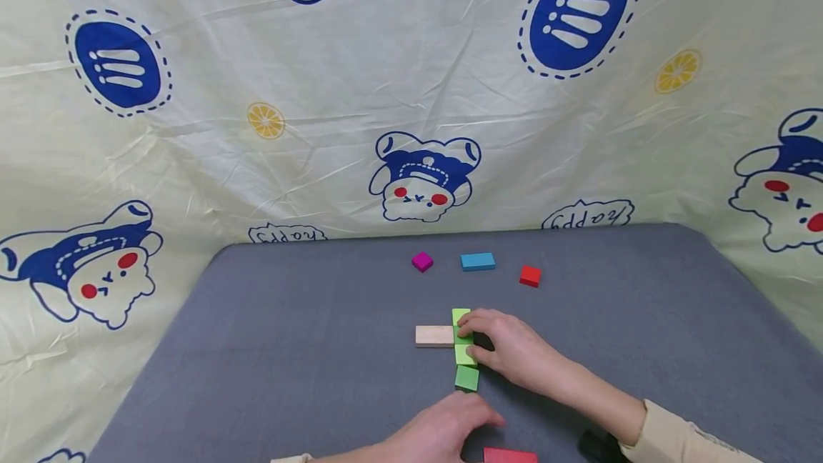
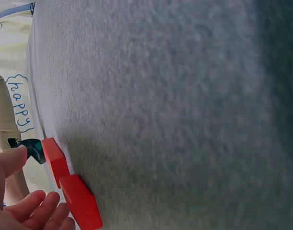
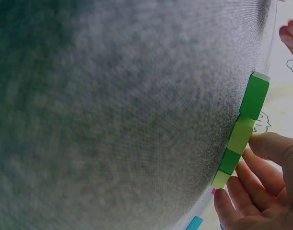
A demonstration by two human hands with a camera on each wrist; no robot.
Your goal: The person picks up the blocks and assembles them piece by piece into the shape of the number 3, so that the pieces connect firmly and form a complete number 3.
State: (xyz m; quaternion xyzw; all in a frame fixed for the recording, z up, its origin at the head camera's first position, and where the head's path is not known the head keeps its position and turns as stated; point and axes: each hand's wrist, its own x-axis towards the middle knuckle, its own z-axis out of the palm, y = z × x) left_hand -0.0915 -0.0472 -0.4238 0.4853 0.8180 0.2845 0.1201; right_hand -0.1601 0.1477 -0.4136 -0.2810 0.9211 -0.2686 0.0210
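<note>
Several light and dark green blocks stand in a row. Fingertips of my right hand (image 1: 514, 349) touch the row's right side, the thumb at a light green block (image 1: 464, 356) and the other fingers farther up. A darker green block (image 1: 467, 379) forms the near end, turned slightly out of line. A pale wooden block (image 1: 434, 336) meets the row from the left. Close below the near end, my left hand (image 1: 444, 424) hovers with thumb and fingers apart, holding nothing. Beside it lies a red block (image 1: 510, 456); two red blocks (image 2: 81, 203) show in the left wrist view.
Toward the back of the grey table (image 1: 289, 327) lie a magenta block (image 1: 422, 261), a blue block (image 1: 478, 261) and a small red block (image 1: 530, 276). Behind the table hangs a patterned curtain (image 1: 334, 184). A black object (image 1: 601, 445) is by my right wrist.
</note>
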